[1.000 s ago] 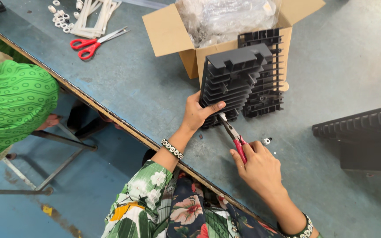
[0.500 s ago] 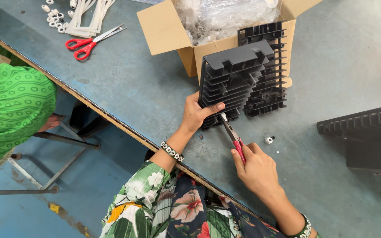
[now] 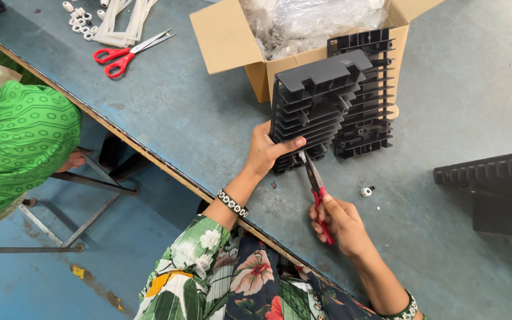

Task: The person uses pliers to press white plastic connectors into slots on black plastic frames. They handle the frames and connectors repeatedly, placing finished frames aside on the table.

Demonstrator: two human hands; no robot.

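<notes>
On the blue-grey table [image 3: 167, 112], just in front of the open cardboard box [image 3: 232, 44], a dark grey finned plastic part [image 3: 312, 104] stands tilted on its lower edge; the left hand [image 3: 266, 151] clamps its bottom corner, thumb lying across the ribs and fingers wrapped behind; the right hand [image 3: 339, 222] is closed round the red handles of a pair of cutters [image 3: 314, 184], whose tips meet the part's lower edge right beside that thumb; that closeness is the worry from where I stand, since a slip of the blades could nip the thumb, and a hard squeeze could shove the part off its edge or bite into a rib; a cut-off bit might also fly, like the small white piece [image 3: 365, 191] lying near by; a second black finned part [image 3: 365, 95] leans behind the first, partly covered by it; what the cutter tips actually grip is too small to tell, possibly a nub of flash; the box holds crinkled clear plastic bags [image 3: 315, 21] whose contents I cannot make out; another dark part [image 3: 493, 184] is cut off at the right edge; red scissors [image 3: 125, 52] and white plastic bits [image 3: 99, 18] lie far off; a seated person in green [image 3: 22, 142] is only partly in view
</notes>
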